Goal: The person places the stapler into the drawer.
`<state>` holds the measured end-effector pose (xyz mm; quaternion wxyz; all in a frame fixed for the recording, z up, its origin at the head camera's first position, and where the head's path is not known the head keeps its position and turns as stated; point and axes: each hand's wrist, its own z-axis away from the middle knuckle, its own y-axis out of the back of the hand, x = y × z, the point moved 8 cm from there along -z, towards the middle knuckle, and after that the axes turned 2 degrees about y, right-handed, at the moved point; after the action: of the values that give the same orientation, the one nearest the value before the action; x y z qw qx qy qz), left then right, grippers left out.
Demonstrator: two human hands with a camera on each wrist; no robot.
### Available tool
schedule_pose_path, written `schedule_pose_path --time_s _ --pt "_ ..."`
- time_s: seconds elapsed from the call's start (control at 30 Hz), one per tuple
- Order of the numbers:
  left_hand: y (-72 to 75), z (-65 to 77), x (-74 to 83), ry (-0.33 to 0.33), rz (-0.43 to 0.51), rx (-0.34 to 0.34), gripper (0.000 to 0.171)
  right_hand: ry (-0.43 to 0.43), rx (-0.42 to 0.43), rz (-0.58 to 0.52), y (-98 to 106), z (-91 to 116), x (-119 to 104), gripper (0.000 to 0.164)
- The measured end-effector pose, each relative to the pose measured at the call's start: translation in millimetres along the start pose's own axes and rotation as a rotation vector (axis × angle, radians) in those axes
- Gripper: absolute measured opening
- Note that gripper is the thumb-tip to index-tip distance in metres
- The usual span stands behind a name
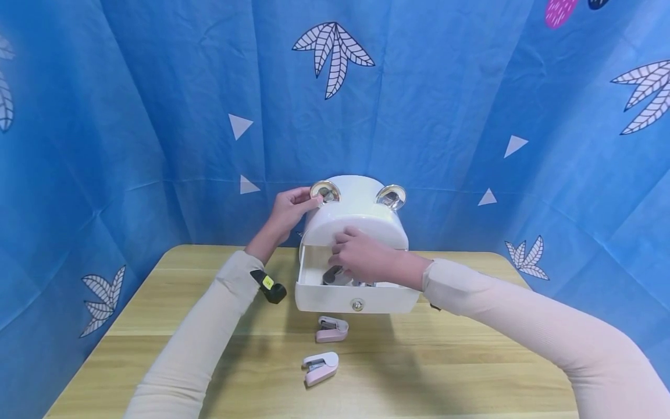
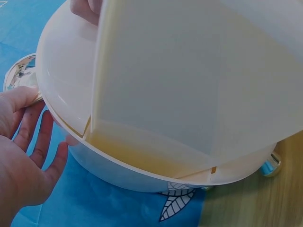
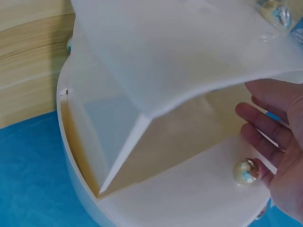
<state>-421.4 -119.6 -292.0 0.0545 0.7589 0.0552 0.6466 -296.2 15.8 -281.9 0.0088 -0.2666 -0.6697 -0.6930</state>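
Note:
A white rounded drawer box (image 1: 357, 196) with shiny ear-shaped knobs stands at the table's back, its lower drawer (image 1: 335, 299) pulled out. My left hand (image 1: 291, 210) pinches the box's left ear (image 1: 325, 191) between thumb and fingers; in the left wrist view its other fingers spread beside the rim. Over the open drawer is my right hand (image 1: 361, 256), close to the upper front. In the right wrist view its fingers are loosely bent near a gold knob (image 3: 246, 171), with nothing seen in them. A dark stapler-like item (image 1: 332, 275) lies in the drawer, partly hidden by the hand.
Two pink-and-white staplers (image 1: 332, 329) (image 1: 321, 368) lie on the wooden table (image 1: 460, 361) in front of the drawer. The box's right ear (image 1: 391, 197) is at its top right. A blue patterned curtain (image 1: 439, 116) hangs behind and at both sides.

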Motion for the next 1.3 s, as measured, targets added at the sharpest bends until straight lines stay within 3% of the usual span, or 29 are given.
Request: schedule_pose_path --time_s 0.27,0.47,0.63,0.73,0.87,1.0,1.17,1.3 --pt "-0.8 -1.1 -2.3 -0.005 -0.001 -0.002 0.043 -0.002 0.174 -0.012 26 21 -5 0.028" --pt "-2.2 -0.4 -0.8 -0.017 0.028 0.006 0.041 -0.006 0.454 -0.193 57 56 -13 0.026" --pt "-0.9 -0.2 -1.0 -0.012 0.034 0.025 0.041 -0.059 0.597 -0.402 57 83 -18 0.024" --pt "-0.8 0.2 -1.0 -0.007 0.031 0.024 0.041 -0.16 0.574 -0.601 41 94 -17 0.019" --pt "-0.4 0.1 -1.4 -0.001 0.026 0.023 0.042 -0.385 0.436 -0.907 7 104 -12 0.013" --pt "-0.1 0.4 -1.1 -0.002 0.033 0.022 0.041 -0.556 0.337 -1.116 -18 113 -11 0.018" --pt "-0.4 0.5 -1.0 -0.003 0.033 0.017 0.042 -0.645 0.298 -1.328 -35 121 -18 0.027" --pt "-1.1 1.7 -0.7 0.004 0.033 0.015 0.043 -0.664 0.277 -1.433 -50 122 -29 0.03"
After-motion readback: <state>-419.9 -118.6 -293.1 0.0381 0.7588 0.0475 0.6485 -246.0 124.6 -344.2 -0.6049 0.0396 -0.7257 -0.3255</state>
